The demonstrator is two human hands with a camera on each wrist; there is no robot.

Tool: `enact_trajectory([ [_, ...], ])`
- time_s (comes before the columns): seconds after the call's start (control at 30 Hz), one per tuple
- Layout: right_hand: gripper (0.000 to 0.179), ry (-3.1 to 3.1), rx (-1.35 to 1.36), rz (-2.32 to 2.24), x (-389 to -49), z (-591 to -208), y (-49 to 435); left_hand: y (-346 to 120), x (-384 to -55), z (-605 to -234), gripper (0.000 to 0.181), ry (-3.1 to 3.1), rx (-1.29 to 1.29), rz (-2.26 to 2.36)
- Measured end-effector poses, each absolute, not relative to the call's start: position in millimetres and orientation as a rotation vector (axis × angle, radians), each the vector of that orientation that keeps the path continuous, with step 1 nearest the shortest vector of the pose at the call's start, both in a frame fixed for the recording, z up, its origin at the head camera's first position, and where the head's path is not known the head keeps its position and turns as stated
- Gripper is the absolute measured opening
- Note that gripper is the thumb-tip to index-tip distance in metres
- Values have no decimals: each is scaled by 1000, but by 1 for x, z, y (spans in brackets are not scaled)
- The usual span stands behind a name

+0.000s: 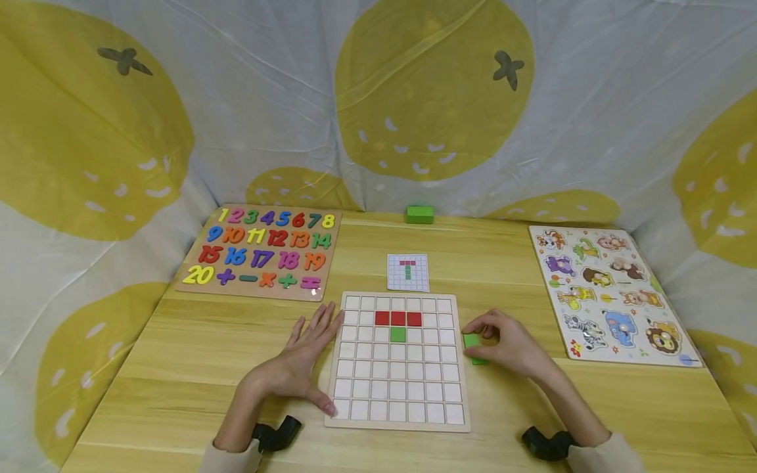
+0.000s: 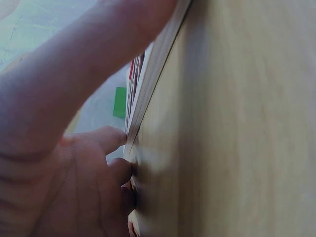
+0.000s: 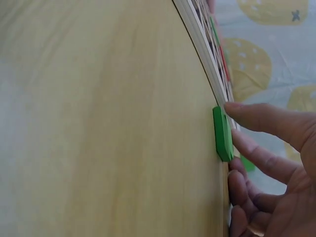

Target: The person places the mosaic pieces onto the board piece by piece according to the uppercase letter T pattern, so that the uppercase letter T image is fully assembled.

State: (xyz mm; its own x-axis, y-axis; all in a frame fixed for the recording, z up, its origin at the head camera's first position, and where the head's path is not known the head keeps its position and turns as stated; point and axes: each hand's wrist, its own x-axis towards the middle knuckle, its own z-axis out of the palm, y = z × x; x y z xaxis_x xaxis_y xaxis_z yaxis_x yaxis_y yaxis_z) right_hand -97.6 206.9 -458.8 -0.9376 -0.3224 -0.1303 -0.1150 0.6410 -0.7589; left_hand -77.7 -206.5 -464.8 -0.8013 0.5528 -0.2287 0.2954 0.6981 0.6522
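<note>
A pale wooden grid board (image 1: 397, 426) lies on the table, with three red square tiles (image 1: 398, 318) in a row and a green square tile (image 1: 398, 335) under the middle one. My left hand (image 1: 296, 371) is spread along the board's left side, thumb on its near corner and fingertips by the far part of the edge. Just off the right side, my right hand (image 1: 503, 341) has thumb and bent index finger about a green block (image 1: 475, 358) lying on the table. From the right wrist view, the thumb tip (image 3: 234, 107) is right at this block's upper end.
Beyond the board lies a pattern card (image 1: 407, 272) with a red and green T. Another green block (image 1: 419, 215) sits by the fabric backdrop (image 1: 284, 98). A number puzzle (image 1: 260, 253) is at the left, an animal puzzle (image 1: 615, 295) at the right.
</note>
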Motion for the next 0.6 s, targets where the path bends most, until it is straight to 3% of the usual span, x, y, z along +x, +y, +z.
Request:
enact_trajectory([
  [0.6, 26, 2676, -305, -1153, -92, -461, 202, -206, -77, -463, 159, 2497, 670, 860],
])
